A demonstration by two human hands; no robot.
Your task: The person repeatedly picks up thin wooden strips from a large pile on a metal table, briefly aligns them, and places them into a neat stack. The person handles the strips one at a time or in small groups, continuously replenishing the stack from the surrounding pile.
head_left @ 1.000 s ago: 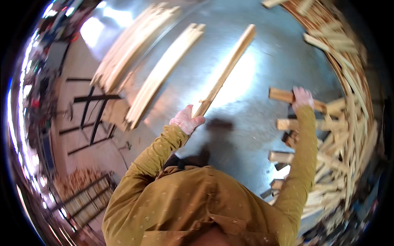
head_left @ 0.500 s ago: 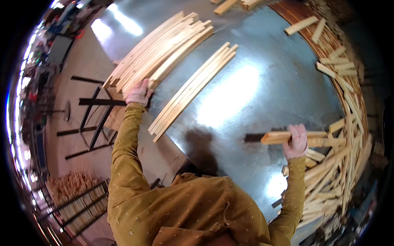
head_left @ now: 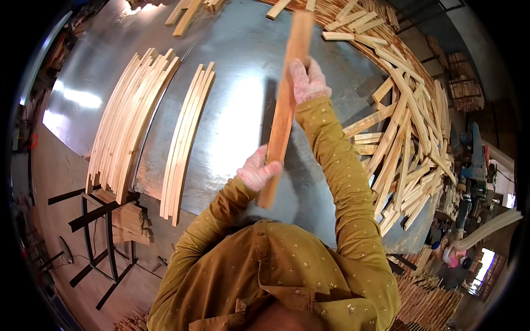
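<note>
A long wooden strip point(head_left: 284, 110) is held up lengthwise over the metal table, slightly blurred at its far end. My right hand point(head_left: 310, 81) is closed round its upper part from the right side. Lower down, near the strip's close end, my left hand point(head_left: 257, 170) grips it with the thumb across its face; the other fingers are partly hidden. Both hands look covered by pale pinkish gloves. To the left lies a narrow group of several strips point(head_left: 186, 143) side by side. Beyond it is a wider row of strips point(head_left: 130, 121) with uneven ends.
A jumbled heap of strips point(head_left: 406, 143) covers the right side of the table point(head_left: 232, 116). More pieces point(head_left: 185, 16) lie at the far edge. A black metal frame point(head_left: 99, 237) stands by the left edge, with stacked wood point(head_left: 131, 223) beside it. Another person point(head_left: 455, 255) is at the far right.
My right hand has lifted a strip away from the heap and turned it lengthwise. My left hand has left the wide row and now grips that strip. The view has swung right.
</note>
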